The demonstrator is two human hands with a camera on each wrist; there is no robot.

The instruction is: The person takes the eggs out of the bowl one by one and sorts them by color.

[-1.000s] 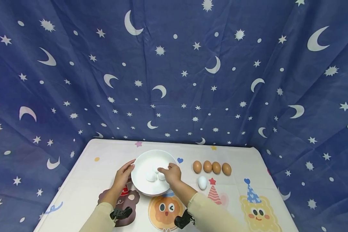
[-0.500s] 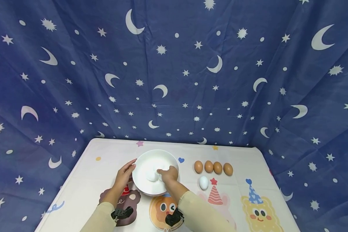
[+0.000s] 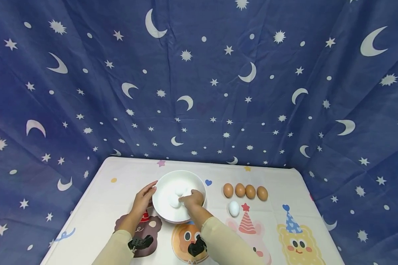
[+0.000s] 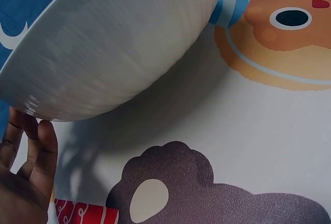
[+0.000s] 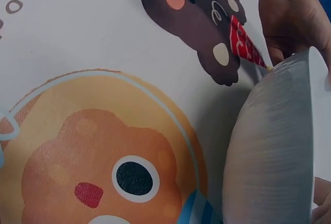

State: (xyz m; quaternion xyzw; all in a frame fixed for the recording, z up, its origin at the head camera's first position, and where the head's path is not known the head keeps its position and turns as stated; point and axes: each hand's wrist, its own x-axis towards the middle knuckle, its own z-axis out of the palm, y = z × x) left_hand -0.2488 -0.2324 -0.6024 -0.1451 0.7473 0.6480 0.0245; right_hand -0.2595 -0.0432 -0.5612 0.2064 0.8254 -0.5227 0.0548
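Observation:
A white bowl (image 3: pixel 164 186) with white eggs in it stands on the table. Its outer wall (image 4: pixel 119 43) fills much of the left wrist view. My left hand (image 3: pixel 142 200) touches the bowl's left side, fairly straight fingers (image 4: pixel 47 146) against the outside near the rim. Down inside the bowl, my right hand (image 3: pixel 193 200) has its thumb and fingers about a white egg (image 3: pixel 184 203), mostly hidden beneath them. Two more white eggs lie in the bowl: one egg (image 3: pixel 174 201) left of the thumb, another egg (image 3: pixel 180 191) just behind.
Several brown eggs (image 3: pixel 240 190) make a row right of the bowl. In front of them lies one white egg (image 3: pixel 234 208). The cloth (image 3: pixel 119 200) carries cartoon prints, and a blue curtain (image 3: pixel 199 110) with moons and stars hangs behind the table.
My right hand has moved lower and slightly left inside the bowl, onto the egg at the right. The left hand stays at the bowl's side. The view has shifted slightly.

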